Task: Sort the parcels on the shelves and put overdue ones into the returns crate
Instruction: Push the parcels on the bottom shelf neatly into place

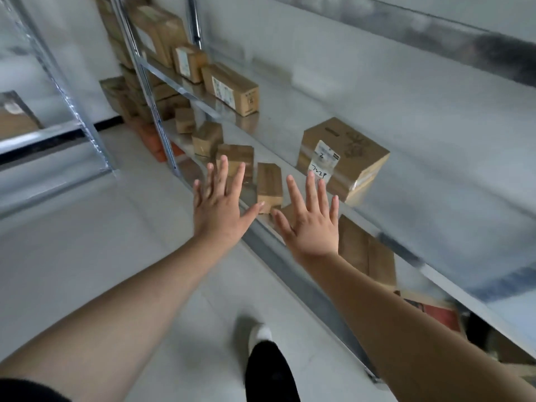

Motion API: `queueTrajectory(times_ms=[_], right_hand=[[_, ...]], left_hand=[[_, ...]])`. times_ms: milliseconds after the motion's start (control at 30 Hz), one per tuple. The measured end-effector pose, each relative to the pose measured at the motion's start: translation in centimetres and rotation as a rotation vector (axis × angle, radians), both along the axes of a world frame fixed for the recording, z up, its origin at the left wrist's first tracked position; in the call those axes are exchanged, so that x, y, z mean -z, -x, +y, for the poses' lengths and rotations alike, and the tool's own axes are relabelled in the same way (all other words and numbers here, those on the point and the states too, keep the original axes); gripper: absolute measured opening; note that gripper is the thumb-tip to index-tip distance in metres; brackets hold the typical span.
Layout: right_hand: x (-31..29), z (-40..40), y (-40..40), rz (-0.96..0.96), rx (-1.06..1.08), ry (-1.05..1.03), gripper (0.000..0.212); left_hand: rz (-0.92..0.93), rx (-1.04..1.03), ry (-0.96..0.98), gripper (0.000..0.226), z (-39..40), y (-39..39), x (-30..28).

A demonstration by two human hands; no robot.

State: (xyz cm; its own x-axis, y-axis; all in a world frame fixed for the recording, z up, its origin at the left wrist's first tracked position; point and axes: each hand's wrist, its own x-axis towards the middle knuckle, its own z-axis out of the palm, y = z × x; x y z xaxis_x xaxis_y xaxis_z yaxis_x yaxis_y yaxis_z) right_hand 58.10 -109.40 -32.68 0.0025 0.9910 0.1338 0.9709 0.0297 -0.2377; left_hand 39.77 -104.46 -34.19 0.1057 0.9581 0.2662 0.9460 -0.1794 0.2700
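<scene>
Both my hands are stretched out flat, fingers spread, holding nothing. My left hand (219,203) hovers in front of the lower shelf's small cardboard parcels. My right hand (311,220) is beside it, just below a large taped parcel (345,161) with a white handwritten label, which stands on the metal shelf (435,204). A small upright parcel (269,185) shows between my two hands on the lower shelf. A long labelled parcel (230,89) lies further back on the upper shelf. No returns crate is clearly visible.
Several more brown boxes line the shelves toward the back left (162,27) and lie under the shelf at right (368,253). A second metal rack (52,134) stands at left. Light floor (101,242) runs between; my foot (259,333) is below.
</scene>
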Motion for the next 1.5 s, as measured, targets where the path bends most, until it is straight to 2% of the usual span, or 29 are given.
queueTrajectory(times_ms=[133,300,500,733,967,1000,1133,1333,1500], right_hand=[[-0.1,9.0,1.8,-0.005,-0.061,-0.014,0.074],[0.0,19.0,3.3,-0.028,-0.097,-0.016,0.068],[-0.4,27.2,6.7,-0.053,-0.155,0.002,0.068],[0.6,38.0,16.3,-0.042,-0.238,0.049,0.071],[3.8,50.0,31.1,-0.034,-0.220,0.146,0.066],[3.9,50.5,31.4,-0.036,-0.213,0.144,0.066],[4.8,55.7,36.4,-0.035,-0.215,0.176,0.069],[7.2,62.3,40.4,0.010,-0.139,0.257,0.075],[11.5,69.4,42.3,0.062,-0.134,0.299,0.077]], left_hand=[[0.028,-0.059,0.020,0.086,7.5,1.6,0.3],[0.029,-0.086,0.034,0.085,16.2,3.9,-0.4],[0.016,-0.117,0.053,0.084,23.6,7.0,0.0],[-0.029,-0.169,0.075,0.084,33.3,16.1,1.6],[-0.096,-0.225,0.146,0.082,46.1,30.8,3.8],[-0.102,-0.232,0.149,0.082,46.4,31.2,4.0],[-0.050,-0.206,0.164,0.081,51.9,37.0,5.2],[-0.024,-0.140,0.237,0.083,61.2,40.7,8.2],[0.034,-0.095,0.349,0.083,68.7,42.0,12.2]])
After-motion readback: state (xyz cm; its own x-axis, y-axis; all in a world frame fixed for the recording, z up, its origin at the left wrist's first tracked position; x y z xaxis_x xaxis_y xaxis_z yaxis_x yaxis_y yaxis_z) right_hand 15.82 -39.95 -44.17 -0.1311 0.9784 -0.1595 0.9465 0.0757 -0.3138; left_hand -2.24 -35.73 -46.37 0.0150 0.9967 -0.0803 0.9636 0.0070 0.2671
